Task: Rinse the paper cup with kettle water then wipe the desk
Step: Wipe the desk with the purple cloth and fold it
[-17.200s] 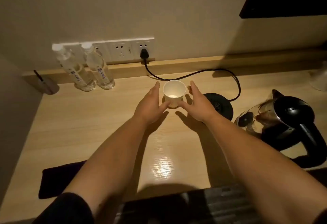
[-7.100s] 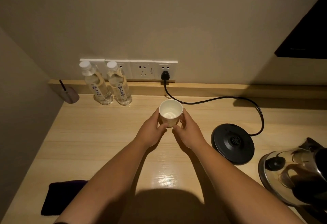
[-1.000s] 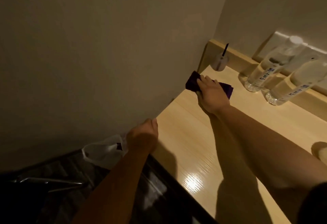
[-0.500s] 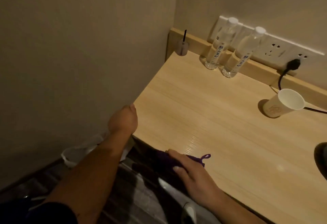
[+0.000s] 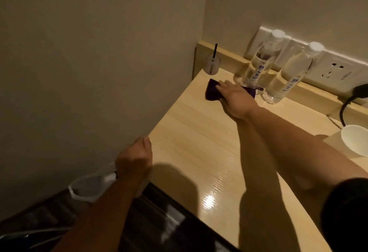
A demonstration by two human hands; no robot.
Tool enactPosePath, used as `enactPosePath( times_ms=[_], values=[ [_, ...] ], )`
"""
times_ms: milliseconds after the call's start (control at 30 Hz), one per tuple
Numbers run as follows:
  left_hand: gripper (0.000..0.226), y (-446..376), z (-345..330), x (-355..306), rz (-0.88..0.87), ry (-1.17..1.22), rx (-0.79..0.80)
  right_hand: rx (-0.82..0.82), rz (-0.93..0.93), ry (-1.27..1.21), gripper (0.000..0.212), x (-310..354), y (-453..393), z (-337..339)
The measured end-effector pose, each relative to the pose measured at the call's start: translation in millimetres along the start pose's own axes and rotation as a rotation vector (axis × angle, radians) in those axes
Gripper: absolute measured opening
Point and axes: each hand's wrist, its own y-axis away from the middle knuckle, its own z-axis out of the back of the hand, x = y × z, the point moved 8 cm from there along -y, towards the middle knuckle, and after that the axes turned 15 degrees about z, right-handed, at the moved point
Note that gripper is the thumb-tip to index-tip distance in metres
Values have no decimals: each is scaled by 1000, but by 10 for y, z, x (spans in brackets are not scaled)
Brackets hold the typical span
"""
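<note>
My right hand (image 5: 236, 97) presses a dark purple cloth (image 5: 212, 92) flat on the light wooden desk (image 5: 199, 142), at its far left corner beside the water bottles. My left hand (image 5: 135, 157) rests curled on the desk's near left corner, its fingers hidden over the edge. The white paper cup (image 5: 354, 139) stands upright at the right edge of the view, apart from both hands. The kettle is out of view.
Two clear water bottles (image 5: 258, 66) (image 5: 286, 80) stand by the wall sockets (image 5: 336, 68). A small holder with a black stick (image 5: 213, 63) sits in the corner. A black cord (image 5: 344, 110) runs from a plug. A bin with a white liner (image 5: 89, 187) stands below left.
My right hand has slid the cloth from the desk's near edge back to the far left corner by the bottles. My left hand stays on the desk corner.
</note>
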Motion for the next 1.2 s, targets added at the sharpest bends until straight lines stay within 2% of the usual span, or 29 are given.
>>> enactPosePath(
  times_ms=[67,200,467,600,700,800,867,933,1000,1100,1200],
  values=[
    [40,20,26,25,1,24,-20,8,-10,23,50,-42,-5,-143],
    [52,13,21,-30,-29,24,6,22,44,-22,50,231,448,-168],
    [63,96,106,-88,-97,2,-5,57,67,-149,48,1680,2596,-397],
    [67,100,77,-80,-62,-5,50,94,31,-180,48,2163,3146,-520],
    [67,110,81,-56,-22,-11,94,-52,-113,-459,42,2233,3284,-316],
    [63,326,136,-182,-87,-96,33,-251,-488,-1126,32,1918,3289,-36],
    [62,595,103,-386,-177,-96,26,-465,-673,-1332,26,1445,3198,160],
    [63,806,-28,-576,-237,-102,44,-583,-692,-1255,22,959,2931,430],
    [63,895,-146,-662,-253,-109,49,-574,-599,-954,24,486,2554,643],
    [62,914,-181,-666,-263,-102,-11,-427,-383,-302,43,-59,1860,832],
    [61,906,-184,-665,-242,-129,-47,-84,-194,4,48,-329,1357,361]
  ],
)
